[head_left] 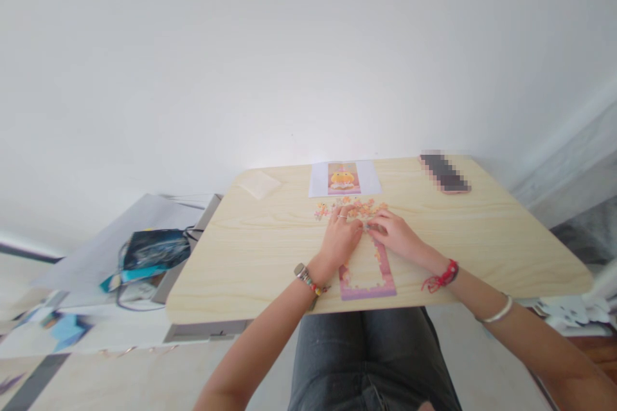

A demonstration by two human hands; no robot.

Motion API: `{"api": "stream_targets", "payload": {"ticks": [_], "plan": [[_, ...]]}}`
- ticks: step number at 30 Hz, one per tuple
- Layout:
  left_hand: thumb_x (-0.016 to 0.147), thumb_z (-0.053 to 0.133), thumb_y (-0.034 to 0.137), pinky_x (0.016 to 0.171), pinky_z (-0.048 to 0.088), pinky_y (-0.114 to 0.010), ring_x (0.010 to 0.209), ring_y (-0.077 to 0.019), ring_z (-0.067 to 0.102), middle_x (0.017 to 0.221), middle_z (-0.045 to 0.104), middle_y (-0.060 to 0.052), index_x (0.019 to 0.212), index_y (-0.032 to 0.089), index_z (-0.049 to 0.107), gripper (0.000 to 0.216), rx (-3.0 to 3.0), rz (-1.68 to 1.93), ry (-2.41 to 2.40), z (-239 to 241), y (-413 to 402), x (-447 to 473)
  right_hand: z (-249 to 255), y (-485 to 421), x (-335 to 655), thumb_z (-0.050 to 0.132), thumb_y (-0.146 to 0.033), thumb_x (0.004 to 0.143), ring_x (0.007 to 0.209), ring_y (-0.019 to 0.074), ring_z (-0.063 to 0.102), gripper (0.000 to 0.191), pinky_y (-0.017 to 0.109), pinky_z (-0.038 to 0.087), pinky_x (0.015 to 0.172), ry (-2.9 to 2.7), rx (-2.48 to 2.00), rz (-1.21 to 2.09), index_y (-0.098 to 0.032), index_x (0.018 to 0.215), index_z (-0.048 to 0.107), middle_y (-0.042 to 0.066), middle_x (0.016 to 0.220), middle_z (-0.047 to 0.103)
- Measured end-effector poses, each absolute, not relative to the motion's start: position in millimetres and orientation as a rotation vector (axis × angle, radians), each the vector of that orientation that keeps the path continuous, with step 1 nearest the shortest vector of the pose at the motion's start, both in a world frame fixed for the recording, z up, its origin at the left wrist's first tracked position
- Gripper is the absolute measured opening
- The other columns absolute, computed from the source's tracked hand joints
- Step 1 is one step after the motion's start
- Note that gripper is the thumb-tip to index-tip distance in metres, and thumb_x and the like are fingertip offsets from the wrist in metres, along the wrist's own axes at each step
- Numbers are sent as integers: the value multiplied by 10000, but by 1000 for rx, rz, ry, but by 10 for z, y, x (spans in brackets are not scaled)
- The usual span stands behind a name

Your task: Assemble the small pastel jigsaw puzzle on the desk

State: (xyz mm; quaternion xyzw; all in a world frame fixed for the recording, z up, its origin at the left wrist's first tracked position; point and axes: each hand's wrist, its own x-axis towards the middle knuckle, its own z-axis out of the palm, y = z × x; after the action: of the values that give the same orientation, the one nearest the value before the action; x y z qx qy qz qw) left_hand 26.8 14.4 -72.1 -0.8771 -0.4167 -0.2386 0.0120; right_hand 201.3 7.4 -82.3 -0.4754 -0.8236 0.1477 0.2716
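A partly built pink puzzle frame (369,279) lies on the light wooden table (270,250) in front of me. Several loose orange and pink puzzle pieces (354,207) are scattered just beyond it. My left hand (340,237) rests on the table at the frame's top, fingers bent over the pieces. My right hand (394,231) meets it from the right, fingertips pinched on a small piece (367,226) between the two hands. A reference picture sheet (344,178) lies at the table's far edge.
A phone (444,172) lies at the far right of the table, and a clear plastic bag (259,183) at the far left. A lower side table at left holds a dark blue bag (155,249) and cables. A white wall stands behind.
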Motion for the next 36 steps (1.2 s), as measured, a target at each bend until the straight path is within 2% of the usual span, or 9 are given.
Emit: {"api": "stream_targets", "payload": {"ticks": [10, 27, 32, 36], "plan": [[772, 503, 150, 978, 323, -415, 1149, -224, 383, 1138, 501, -119, 736, 168, 621, 125, -2726, -705, -1263, -744, 158, 267, -818, -32, 2017, 440, -179, 825, 787, 163, 533, 198, 303, 447, 722, -2322, -1249, 246, -174, 923, 611, 63, 852, 554], [776, 503, 150, 986, 313, -427, 1128, -228, 400, 1150, 505, -108, 681, 162, 623, 154, -2723, -698, -1260, -775, 126, 304, -769, -90, 1942, 431, -134, 819, 702, 171, 499, 175, 293, 405, 649, -2541, -1361, -204, -137, 840, 604, 74, 771, 548], [783, 503, 157, 972, 334, -424, 1142, -249, 372, 1185, 476, -107, 758, 162, 638, 138, -2694, -694, -1262, -807, 89, 293, -754, -81, 1916, 425, -121, 810, 706, 178, 505, 188, 307, 413, 660, -2525, -1389, -147, -142, 815, 612, 79, 772, 553], [802, 473, 163, 978, 327, -429, 1126, -240, 383, 1184, 464, -96, 758, 167, 632, 165, -2711, -723, -1282, -797, 88, 289, -764, -45, 2008, 408, -125, 816, 789, 168, 526, 229, 288, 431, 709, -2397, -1315, 84, -158, 927, 605, 74, 862, 564]]}}
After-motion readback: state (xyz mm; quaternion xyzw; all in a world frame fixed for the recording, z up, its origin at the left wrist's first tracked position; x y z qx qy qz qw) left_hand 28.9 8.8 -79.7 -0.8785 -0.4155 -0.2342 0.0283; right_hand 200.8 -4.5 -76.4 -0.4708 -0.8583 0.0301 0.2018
